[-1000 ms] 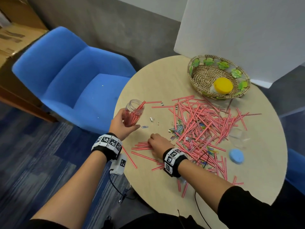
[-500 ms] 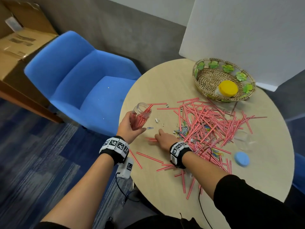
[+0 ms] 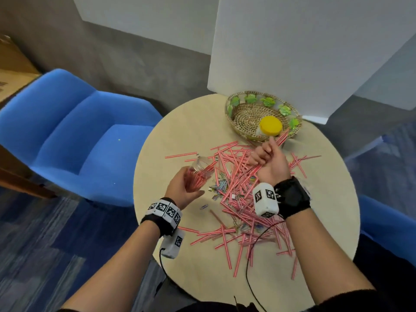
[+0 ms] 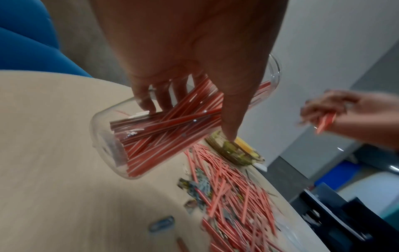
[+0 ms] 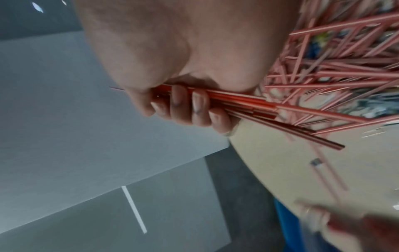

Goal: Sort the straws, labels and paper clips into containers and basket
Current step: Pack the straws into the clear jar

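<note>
Head view: left hand (image 3: 180, 190) grips a clear jar (image 3: 199, 174), tilted, mouth toward the table centre, partly filled with red straws. Right hand (image 3: 270, 161) is raised above the table (image 3: 175, 136), fingers curled round a bundle (image 3: 280, 138) of straws; the bundle's far end points toward the basket (image 3: 238, 113). Loose straws (image 3: 236, 194) lie spread across the table between and beneath both hands, mixed with paper clips (image 3: 219, 190). One blue clip (image 3: 204, 207) lies apart, near the left hand. The basket sits at the far edge and contains a yellow lid (image 3: 270, 126). A blue chair (image 3: 74, 140) stands left of the table.

Left wrist view: left-hand fingers (image 4: 149, 100) and thumb wrap the jar (image 4: 112, 136), held clear of the table (image 4: 54, 119). Straws inside lie along its length. The right hand (image 4: 336, 112), blurred, holds its bundle well to the jar's right. Loose straws (image 4: 233, 184) and the blue clip (image 4: 162, 225) lie below.

Right wrist view: right-hand fingers (image 5: 183, 105) close tightly on the bundle (image 5: 259, 110), which projects past the palm over the table (image 5: 280, 170). The straw pile (image 5: 345, 68) lies beyond. The left hand (image 5: 345, 223) appears blurred at the lower right; its grip cannot be determined here.
</note>
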A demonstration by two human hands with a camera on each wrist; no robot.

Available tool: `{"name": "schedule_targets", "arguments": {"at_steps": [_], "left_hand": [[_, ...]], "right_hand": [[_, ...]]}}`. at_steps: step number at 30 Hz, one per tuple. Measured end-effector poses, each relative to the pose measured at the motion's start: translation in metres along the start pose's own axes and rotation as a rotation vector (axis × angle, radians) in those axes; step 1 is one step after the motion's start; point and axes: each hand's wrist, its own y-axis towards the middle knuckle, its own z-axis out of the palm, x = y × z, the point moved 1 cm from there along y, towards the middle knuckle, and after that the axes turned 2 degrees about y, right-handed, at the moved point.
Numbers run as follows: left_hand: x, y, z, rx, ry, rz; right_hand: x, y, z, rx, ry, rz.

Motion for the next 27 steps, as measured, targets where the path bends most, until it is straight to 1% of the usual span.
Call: {"name": "schedule_targets", "arguments": {"at_steps": [3, 5, 6, 11, 12, 15, 17, 20, 24, 27], "left_hand": [[-0.022, 0.002, 0.033, 0.116, 0.039, 0.058], [-0.036, 0.001, 0.052, 0.178, 0.065, 0.09], [-0.043, 0.001, 0.061, 0.203, 0.072, 0.106], [-0.069, 0.002, 0.089, 0.257, 0.086, 0.173], [-0.071, 0.003, 0.091, 0.262, 0.095, 0.179], [-0.078, 0.003, 0.093, 0.264, 0.106, 0.178], [-0.078, 0.003, 0.093, 0.259, 0.095, 0.17], [-0.08, 0.003, 0.094, 0.253, 0.077, 0.166], [-0.087, 0.001, 0.098, 0.259, 0.034, 0.182], [-0.091, 0.003, 0.094, 0.241, 0.035, 0.202]], "right_hand": [[0.037, -0.02, 0.014, 0.118, 0.064, -0.123], [0.046, -0.033, 0.022, 0.154, 0.031, -0.165], [0.046, -0.039, 0.025, 0.149, -0.015, -0.182], [0.028, -0.055, 0.023, -0.002, -0.455, -0.273], [0.029, -0.056, 0.021, -0.035, -0.465, -0.296], [0.049, -0.057, 0.018, -0.124, -0.272, -0.408], [0.063, -0.057, 0.016, -0.171, -0.208, -0.461], [0.067, -0.057, 0.013, -0.173, -0.295, -0.472], [0.039, -0.061, 0.016, -0.093, -0.562, -0.393], [0.026, -0.057, 0.015, -0.06, -0.768, -0.42]]}}
